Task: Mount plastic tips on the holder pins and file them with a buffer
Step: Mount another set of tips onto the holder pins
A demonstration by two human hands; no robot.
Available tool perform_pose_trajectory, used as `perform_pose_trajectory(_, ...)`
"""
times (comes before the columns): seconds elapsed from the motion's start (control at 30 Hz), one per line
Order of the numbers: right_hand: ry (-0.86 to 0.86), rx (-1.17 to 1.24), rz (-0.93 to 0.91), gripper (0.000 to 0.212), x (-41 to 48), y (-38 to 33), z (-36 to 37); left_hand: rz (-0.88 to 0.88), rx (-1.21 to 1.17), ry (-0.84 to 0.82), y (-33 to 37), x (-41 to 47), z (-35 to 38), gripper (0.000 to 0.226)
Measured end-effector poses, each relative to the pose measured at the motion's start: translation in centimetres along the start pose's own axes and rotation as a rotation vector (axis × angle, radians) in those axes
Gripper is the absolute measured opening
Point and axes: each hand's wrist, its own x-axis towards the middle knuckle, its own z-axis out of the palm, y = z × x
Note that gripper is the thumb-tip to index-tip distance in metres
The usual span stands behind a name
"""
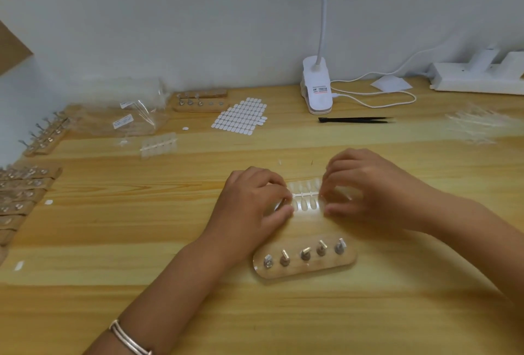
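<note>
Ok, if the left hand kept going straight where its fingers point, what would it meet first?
The left hand points rightward along the clear plastic strip of nail tips it pinches; past that it would probably meet the right hand at the other end.

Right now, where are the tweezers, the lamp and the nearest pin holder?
tweezers (355, 120): head view, middle of arms
lamp (318, 91): head view, white clip base
nearest pin holder (317, 268): head view, wooden base front edge

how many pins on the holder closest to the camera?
5, in one row on the holder, nearer than the tip strip: leftmost pin, second pin, middle pin, fourth pin, rightmost pin. All in plain view.
</note>
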Motion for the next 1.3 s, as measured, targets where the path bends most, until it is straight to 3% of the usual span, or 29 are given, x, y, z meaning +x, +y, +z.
perform_pose_trajectory(0.17, 0.108, 0.042, -0.066, 0.011, 0.1, 0.0, 0.7, 0.135, 0.004, -0.046, 0.6, -0.1, 0.3, 0.016)
perform_pose_trajectory(0.43, 0.282, 0.068, 0.050, 0.007, 0.3, -0.3, 2.0, 0.153, -0.075, -0.115, 0.2, 0.2, 0.2, 0.028)
perform_pose_trajectory(0.63, 0.204, 0.079, 0.088, 0.011, 0.1, -0.7, 1.9, 0.152, -0.113, -0.120, 0.1, 0.0, 0.2, 0.029)
perform_pose_trajectory(0.77, 0.142, 0.232, 0.177, 0.017, -0.3, -1.0, 1.2, 0.148, -0.120, -0.137, 0.1, -0.1, 0.2, 0.029)
perform_pose_trajectory(0.9, 0.252, 0.403, 0.272, 0.024, -0.6, -1.5, 0.5, 0.143, -0.131, -0.148, 0.0, -0.1, 0.1, 0.026)
perform_pose_trajectory(1.07, 0.276, 0.480, 0.224, 0.006, -2.6, -2.7, -0.8, 0.106, -0.172, -0.135, -0.1, -0.3, 0.4, 0.028)
perform_pose_trajectory(1.2, 0.213, 0.558, 0.159, 0.008, -5.1, -2.8, 0.0, 0.092, -0.187, -0.114, -0.3, -0.3, 0.6, 0.027)
perform_pose_trajectory(1.3, 0.265, 0.642, 0.129, 0.012, -6.1, -2.6, 0.7, 0.087, -0.177, -0.107, -0.3, -0.3, 0.7, 0.028)
